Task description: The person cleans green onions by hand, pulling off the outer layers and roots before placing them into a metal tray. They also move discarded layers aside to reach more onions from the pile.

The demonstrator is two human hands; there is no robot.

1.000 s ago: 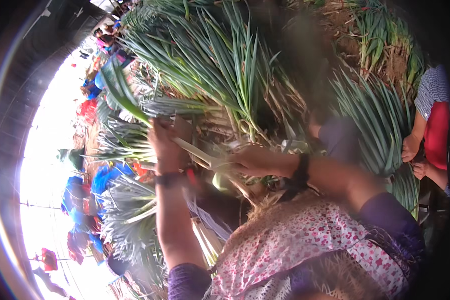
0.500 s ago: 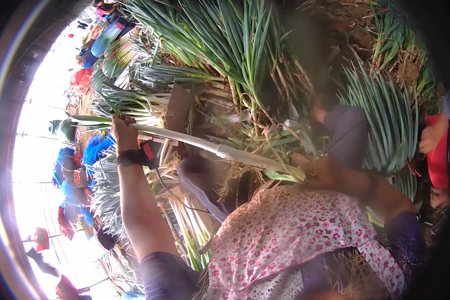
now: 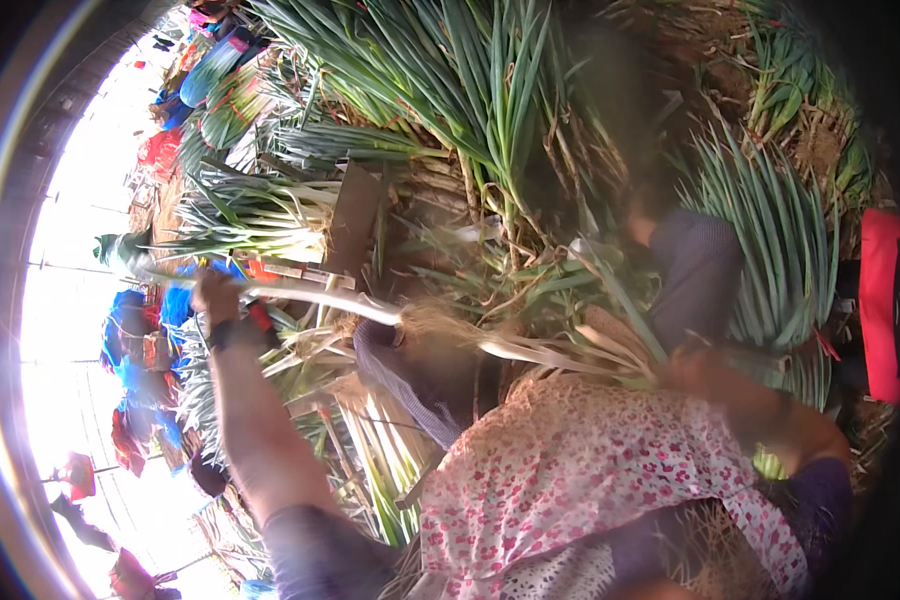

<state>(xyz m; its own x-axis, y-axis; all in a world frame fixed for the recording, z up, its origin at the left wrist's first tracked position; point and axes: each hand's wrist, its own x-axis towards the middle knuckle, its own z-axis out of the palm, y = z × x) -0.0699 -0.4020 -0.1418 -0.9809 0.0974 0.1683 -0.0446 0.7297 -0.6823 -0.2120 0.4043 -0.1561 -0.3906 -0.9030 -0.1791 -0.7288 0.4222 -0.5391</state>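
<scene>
My left hand (image 3: 216, 293) is closed round a long green onion (image 3: 320, 298), near where its white stalk turns green. The stalk slants down to the right and ends in a bushy root tuft (image 3: 435, 325) over my knees. A strip of pale outer leaves (image 3: 540, 352) runs from beside the roots to my right hand (image 3: 685, 368). That hand is blurred, but its fingers are closed on the far end of the strip. Below lies a flowered apron (image 3: 570, 470) across my lap, with dry roots on it.
A brown board (image 3: 355, 220) stands beside a bundle of green onions (image 3: 270, 215). Tall unpeeled green onions (image 3: 450, 80) are heaped ahead, and another bunch (image 3: 770, 240) lies to the right. White stalks (image 3: 380, 445) lie by my left knee. Red cloth (image 3: 878, 305) shows at the right edge.
My hands have drawn apart, left hand leftward and right hand rightward. The pale outer leaves have come away from the stalk, baring its roots. The other person's hand at the right has left view.
</scene>
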